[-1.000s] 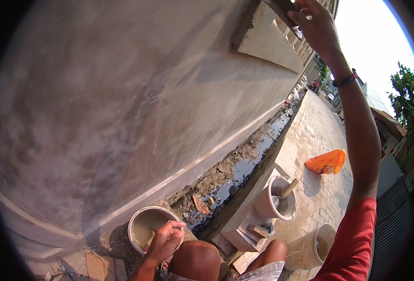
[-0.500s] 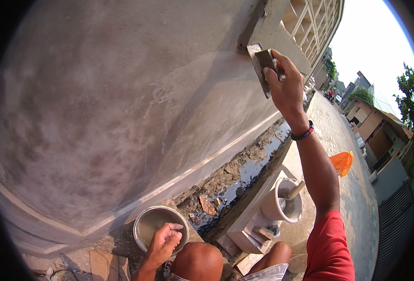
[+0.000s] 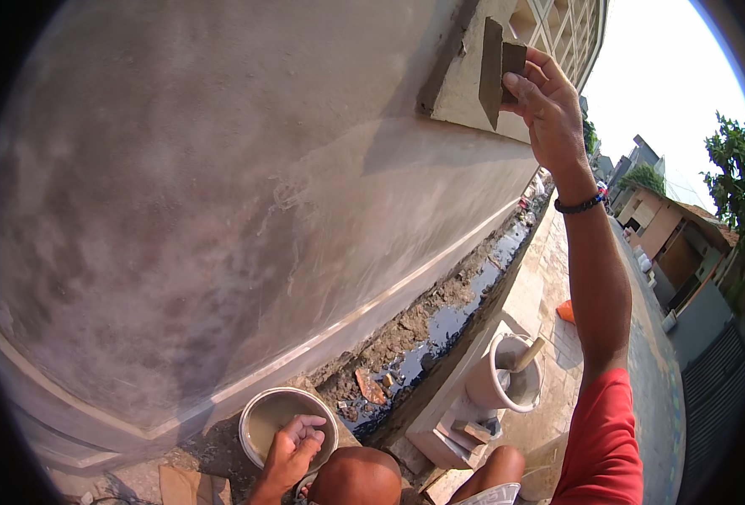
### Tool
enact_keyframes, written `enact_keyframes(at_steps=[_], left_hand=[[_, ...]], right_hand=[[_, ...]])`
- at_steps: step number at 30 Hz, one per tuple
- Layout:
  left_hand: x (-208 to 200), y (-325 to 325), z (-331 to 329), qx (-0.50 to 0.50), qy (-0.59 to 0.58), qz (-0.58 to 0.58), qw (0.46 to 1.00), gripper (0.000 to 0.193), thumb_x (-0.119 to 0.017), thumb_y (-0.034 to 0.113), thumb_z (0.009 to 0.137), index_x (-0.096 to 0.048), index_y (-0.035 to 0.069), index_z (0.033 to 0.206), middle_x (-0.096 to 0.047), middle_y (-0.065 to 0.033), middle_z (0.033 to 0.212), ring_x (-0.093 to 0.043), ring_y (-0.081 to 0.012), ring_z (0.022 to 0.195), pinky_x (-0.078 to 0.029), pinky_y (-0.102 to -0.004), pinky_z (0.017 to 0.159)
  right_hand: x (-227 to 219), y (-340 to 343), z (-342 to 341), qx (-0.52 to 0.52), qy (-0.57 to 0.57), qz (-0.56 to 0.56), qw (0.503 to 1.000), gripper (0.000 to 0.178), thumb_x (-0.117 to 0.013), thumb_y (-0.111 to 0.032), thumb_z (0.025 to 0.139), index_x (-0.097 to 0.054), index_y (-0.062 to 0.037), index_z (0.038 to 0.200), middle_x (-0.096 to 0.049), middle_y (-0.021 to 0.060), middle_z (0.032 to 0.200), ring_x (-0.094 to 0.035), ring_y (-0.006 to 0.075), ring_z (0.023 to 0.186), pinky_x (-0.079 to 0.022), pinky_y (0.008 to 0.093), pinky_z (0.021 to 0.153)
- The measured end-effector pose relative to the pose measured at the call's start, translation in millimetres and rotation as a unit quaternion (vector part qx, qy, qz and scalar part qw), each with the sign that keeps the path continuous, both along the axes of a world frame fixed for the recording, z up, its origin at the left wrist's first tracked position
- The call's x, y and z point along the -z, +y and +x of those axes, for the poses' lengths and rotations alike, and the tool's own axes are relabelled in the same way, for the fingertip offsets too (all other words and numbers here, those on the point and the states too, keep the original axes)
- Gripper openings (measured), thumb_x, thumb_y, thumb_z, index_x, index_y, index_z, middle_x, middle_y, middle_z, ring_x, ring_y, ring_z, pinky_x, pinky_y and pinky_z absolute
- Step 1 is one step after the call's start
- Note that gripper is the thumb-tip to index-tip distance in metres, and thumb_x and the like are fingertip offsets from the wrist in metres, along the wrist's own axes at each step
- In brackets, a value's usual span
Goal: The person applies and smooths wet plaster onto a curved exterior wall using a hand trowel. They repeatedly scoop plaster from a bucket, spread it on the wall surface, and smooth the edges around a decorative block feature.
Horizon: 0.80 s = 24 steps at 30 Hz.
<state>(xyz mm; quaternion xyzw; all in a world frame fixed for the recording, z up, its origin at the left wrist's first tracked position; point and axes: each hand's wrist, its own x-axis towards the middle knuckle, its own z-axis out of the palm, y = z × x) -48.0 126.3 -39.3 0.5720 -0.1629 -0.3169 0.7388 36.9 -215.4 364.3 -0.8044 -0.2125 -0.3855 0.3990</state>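
My right hand (image 3: 553,105), raised high at the end of an outstretched arm, grips a plastering trowel (image 3: 491,74) by its dark block handle. The thin flat blade stands on edge in front of the pale corner band of the grey plastered wall (image 3: 221,168); I cannot tell if it touches. Low in the view, my left hand (image 3: 297,443) hangs over a round white bucket (image 3: 246,421) holding greyish liquid or wet mix. Its fingers are loosely bent, with nothing visible in them.
A ditch with dark water (image 3: 440,324) and rubble runs along the wall's foot. Beyond its concrete edge stands another white bucket (image 3: 484,383) with a handled tool inside. Wood or brick pieces (image 3: 473,430) lie beside it. An orange object (image 3: 565,311) is partly behind my arm.
My right hand has moved the trowel up and to the right, onto the area of the pale corner band. My left hand stays over the bucket, its fingers slightly more curled.
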Motion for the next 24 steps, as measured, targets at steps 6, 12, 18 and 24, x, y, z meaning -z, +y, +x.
enact_keyframes(at_steps=[6, 12, 18, 24], left_hand=[[2, -6, 0, 0.006, 0.0, -0.004, 1.0, 0.03, -0.06, 0.017, 0.092, -0.057, -0.001, 0.116, -0.059, -0.0011, 0.076, -0.05, -0.006, 0.066, -0.043, -0.0213, 0.061], [4, 0, 0, 0.001, -0.013, -0.008, 1.0, 0.031, -0.06, 0.021, 0.094, -0.057, 0.0, 0.116, -0.057, -0.0002, 0.075, -0.05, -0.0056, 0.065, -0.043, -0.0212, 0.06], [10, 8, 7, -0.016, 0.009, -0.026, 0.999, 0.029, -0.06, 0.018, 0.095, -0.057, -0.003, 0.115, -0.055, 0.0023, 0.075, -0.048, -0.0037, 0.066, -0.04, -0.0208, 0.061], [0, -4, 15, -0.002, -0.015, -0.052, 0.999, 0.028, -0.06, 0.017, 0.096, -0.057, -0.002, 0.116, -0.056, 0.003, 0.075, -0.047, -0.0031, 0.067, -0.038, -0.0207, 0.06]], right_hand=[[-20, -11, 43, 0.223, -0.173, -0.173, 0.944, 0.037, -0.069, -0.007, 0.084, -0.056, -0.0038, 0.118, -0.067, 0.0115, 0.099, -0.066, 0.0188, 0.092, -0.055, 0.0331, 0.077], [31, -50, 31, 0.327, -0.154, -0.195, 0.912, 0.039, -0.072, -0.009, 0.079, -0.063, -0.0089, 0.117, -0.068, 0.0102, 0.096, -0.065, 0.0213, 0.086, -0.051, 0.035, 0.08], [-5, -27, -17, 0.326, -0.251, -0.344, 0.844, 0.037, -0.065, -0.005, 0.086, -0.066, -0.0131, 0.122, -0.067, 0.0105, 0.106, -0.064, 0.0247, 0.097, -0.05, 0.0355, 0.087], [-101, 29, -25, 0.2, -0.248, -0.717, 0.62, 0.035, -0.063, -0.008, 0.088, -0.065, -0.0122, 0.123, -0.067, 0.009, 0.1, -0.063, 0.0232, 0.088, -0.05, 0.0341, 0.08]])
